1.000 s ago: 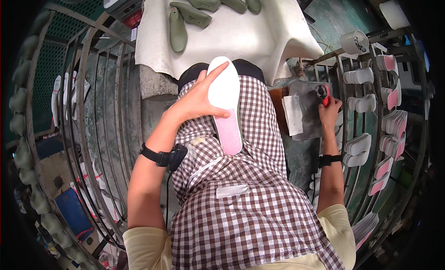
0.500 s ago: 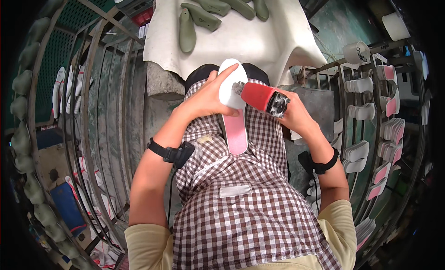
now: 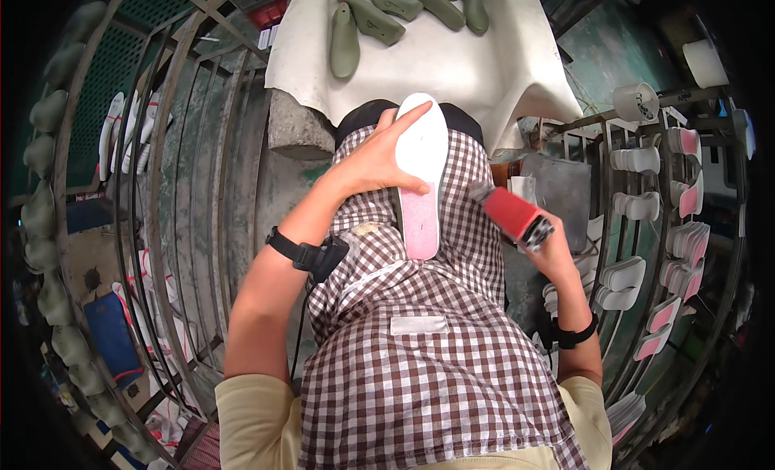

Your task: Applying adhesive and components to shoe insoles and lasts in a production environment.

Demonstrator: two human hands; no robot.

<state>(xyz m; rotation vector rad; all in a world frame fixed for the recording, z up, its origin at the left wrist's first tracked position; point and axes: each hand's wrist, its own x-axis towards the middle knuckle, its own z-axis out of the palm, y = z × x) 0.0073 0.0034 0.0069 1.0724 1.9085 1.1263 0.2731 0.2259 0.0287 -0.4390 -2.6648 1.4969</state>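
My left hand [image 3: 387,159] is closed around a white and pink shoe insole [image 3: 421,143], thumb on the top face and fingers along its left side. The insole lies lengthwise over my lap, its white forefoot pointing away and its pink heel toward me. A small dark mark shows on the pink part. Whatever is beneath the insole is hidden. To the right, apart from the insole, my right hand [image 3: 555,256] grips a red pneumatic staple gun [image 3: 513,213], its metal nose pointing up and left. The fingers on its handle are mostly hidden.
Several green shoe lasts [image 3: 345,46] lie on a pale cloth-covered surface [image 3: 404,70] ahead. On the right, a metal rack [image 3: 605,171] holds stacked insoles [image 3: 620,280]. At left stands another barred rack [image 3: 161,228]. A checked apron [image 3: 420,373] covers my lap.
The staple gun in my right hand has moved off the insole, right and toward me. My left hand keeps its hold on the insole. The whole view has shifted slightly.
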